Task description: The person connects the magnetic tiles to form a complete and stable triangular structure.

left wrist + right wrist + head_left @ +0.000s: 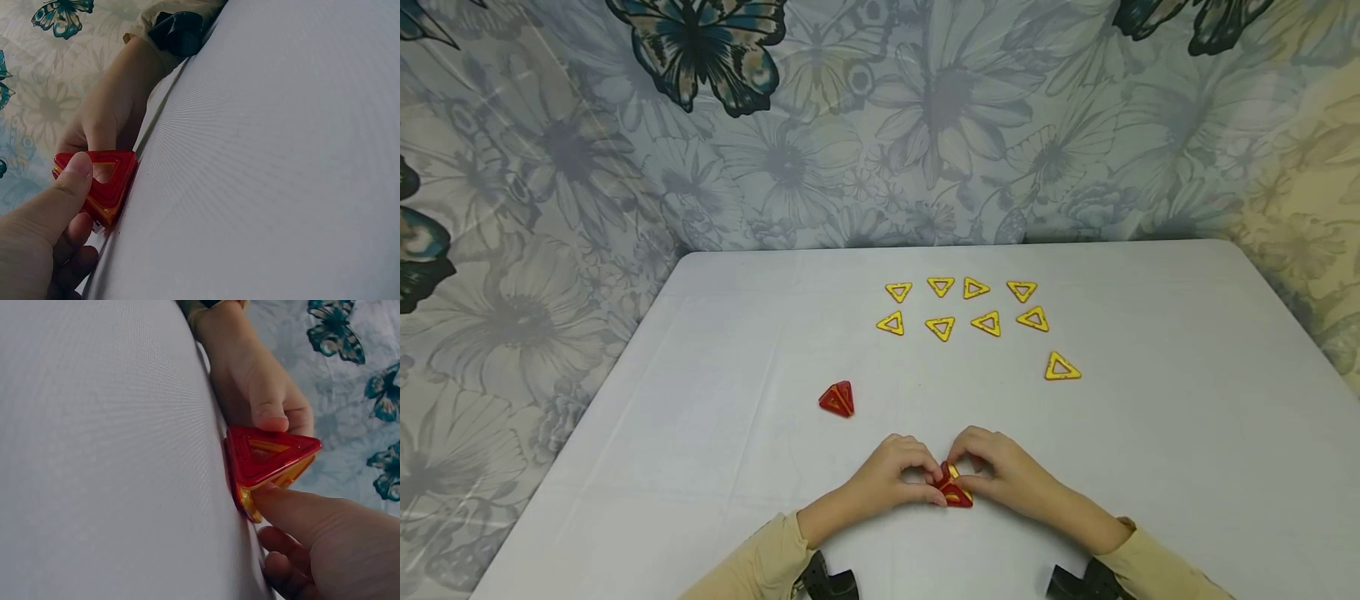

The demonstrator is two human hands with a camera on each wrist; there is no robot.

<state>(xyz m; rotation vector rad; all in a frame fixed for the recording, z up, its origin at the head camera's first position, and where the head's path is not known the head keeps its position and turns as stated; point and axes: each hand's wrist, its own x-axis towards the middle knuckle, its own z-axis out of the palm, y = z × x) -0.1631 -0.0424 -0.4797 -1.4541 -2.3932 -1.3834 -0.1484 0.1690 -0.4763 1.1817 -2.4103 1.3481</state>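
A partly built pyramid of red and yellow triangle tiles [957,495] is between the two hands near the front of the white table. My left hand [898,473] pinches it from the left; its thumb lies across a red triangle tile [115,187] in the left wrist view. From the right, my right hand [1000,468] grips the same piece, thumb against a yellow triangle tile [247,503] that sits partly behind the red face [269,456]. The far fingertips are hidden. Further left on the table stands a red pyramid [838,399], touched by neither hand.
Several loose yellow triangle tiles [940,328] lie in two rough rows beyond the hands. One more yellow triangle [1062,367] lies nearer, to the right. The white table [700,375] meets a flower-patterned cloth [850,167] at its back edge.
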